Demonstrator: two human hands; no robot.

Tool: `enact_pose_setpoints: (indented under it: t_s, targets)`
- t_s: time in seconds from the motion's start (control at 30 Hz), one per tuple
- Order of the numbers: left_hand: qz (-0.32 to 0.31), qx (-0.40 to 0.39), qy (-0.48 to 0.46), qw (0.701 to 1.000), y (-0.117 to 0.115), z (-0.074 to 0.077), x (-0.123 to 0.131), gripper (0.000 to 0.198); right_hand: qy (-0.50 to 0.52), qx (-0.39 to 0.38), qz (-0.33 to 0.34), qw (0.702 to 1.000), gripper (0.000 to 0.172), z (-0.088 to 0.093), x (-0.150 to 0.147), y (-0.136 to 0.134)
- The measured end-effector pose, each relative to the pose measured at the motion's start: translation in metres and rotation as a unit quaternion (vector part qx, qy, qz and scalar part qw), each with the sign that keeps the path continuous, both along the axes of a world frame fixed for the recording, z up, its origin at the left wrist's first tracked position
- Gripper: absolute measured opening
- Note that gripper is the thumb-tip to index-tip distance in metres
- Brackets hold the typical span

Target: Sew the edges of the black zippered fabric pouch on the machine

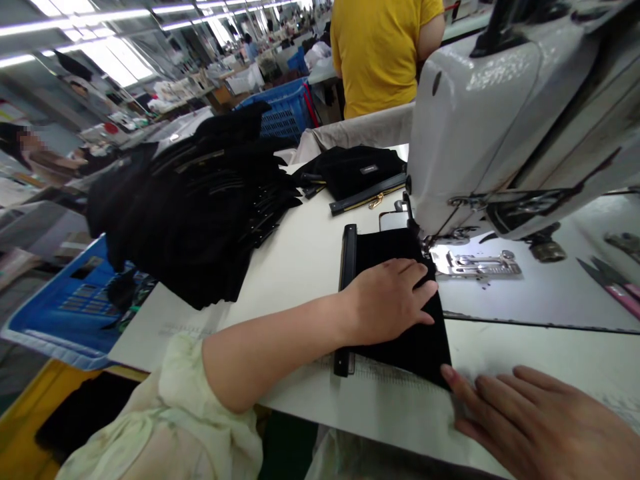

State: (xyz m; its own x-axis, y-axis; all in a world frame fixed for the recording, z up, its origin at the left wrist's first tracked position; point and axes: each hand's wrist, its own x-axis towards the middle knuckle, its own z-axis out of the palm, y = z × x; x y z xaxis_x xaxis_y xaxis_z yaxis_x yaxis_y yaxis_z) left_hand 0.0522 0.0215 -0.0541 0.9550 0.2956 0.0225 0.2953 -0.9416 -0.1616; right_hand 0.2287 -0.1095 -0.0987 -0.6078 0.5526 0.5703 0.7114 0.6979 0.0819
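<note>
A black fabric piece (400, 357) lies on the sewing table under the needle area of a white sewing machine (465, 127). Along its left side runs a dark strip with a zipper edge (349, 250). My left hand (390, 300) rests palm down on the fabric, fingers spread, just left of the presser foot (426, 247). At the near right corner, my right hand (535, 413) touches the fabric edge with a fingertip, its other fingers stretched out over the table.
A large heap of black pieces (195, 207) covers the table's left. Behind the work lie a black pouch (355, 170) and a zipper strip with gold pull (370, 195). Scissors (613, 287) lie at right. Blue crate (65, 327) stands left; a person in yellow (380, 57) is beyond.
</note>
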Motion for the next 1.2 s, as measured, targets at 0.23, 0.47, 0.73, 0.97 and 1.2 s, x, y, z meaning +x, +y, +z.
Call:
enact_pose_setpoints:
  t_s: [0.23,0.47,0.73,0.97,1.2]
  targets:
    - [0.025,-0.002,0.019,0.999,0.002,0.007,0.005,0.045,-0.043,-0.019,0.008,0.999,0.035,-0.003,0.008,0.01]
    - [0.032,-0.018,0.026,0.999,0.003,0.008,0.0,0.04,-0.09,0.013,0.036,0.995,0.043,0.006,0.013,0.029]
    - [-0.002,-0.011,0.038,0.999,0.005,0.013,0.006,0.029,-0.11,0.039,0.036,0.993,0.047,0.002,0.017,0.044]
    - [0.029,-0.015,0.014,0.999,0.005,0.008,0.002,0.033,-0.098,0.043,0.0,0.994,0.048,0.001,0.018,0.051]
    - [0.025,-0.012,0.01,1.0,0.011,0.011,0.006,0.025,-0.066,0.044,-0.019,0.997,0.048,0.004,0.019,0.063]
